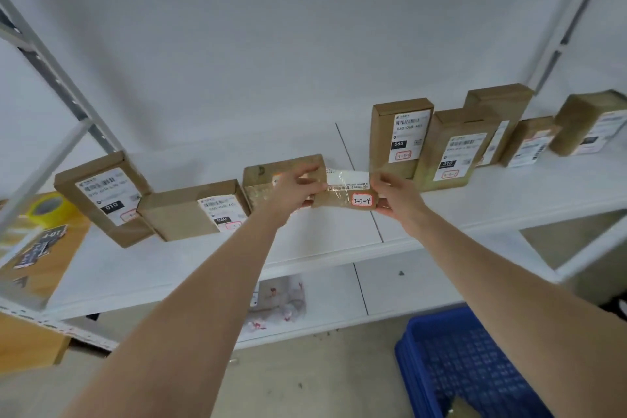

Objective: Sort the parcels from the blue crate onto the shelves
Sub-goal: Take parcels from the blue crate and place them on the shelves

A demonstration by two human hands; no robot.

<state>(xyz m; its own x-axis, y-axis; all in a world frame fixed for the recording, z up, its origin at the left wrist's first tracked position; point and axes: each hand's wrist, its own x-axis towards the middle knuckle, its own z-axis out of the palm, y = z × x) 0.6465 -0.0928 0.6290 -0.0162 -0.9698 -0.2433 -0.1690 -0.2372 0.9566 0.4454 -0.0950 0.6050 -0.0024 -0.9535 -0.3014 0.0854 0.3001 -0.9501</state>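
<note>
Both my hands hold a small brown cardboard parcel (344,192) above the white middle shelf (322,234). It carries a white label and a red-edged sticker reading 3-3-4. My left hand (293,192) grips its left end and my right hand (395,197) pinches its right end. Just behind my left hand another brown parcel (261,180) stands on the shelf. The blue crate (454,370) sits on the floor at the lower right, partly hidden by my right arm.
Two labelled parcels (105,193) (193,210) lean at the shelf's left. Several more stand at the right (400,136). A bubble-wrap parcel (281,299) lies on the lower shelf. Yellow tape (49,209) rests on a wooden surface at left. A grey upright (61,85) stands at the left.
</note>
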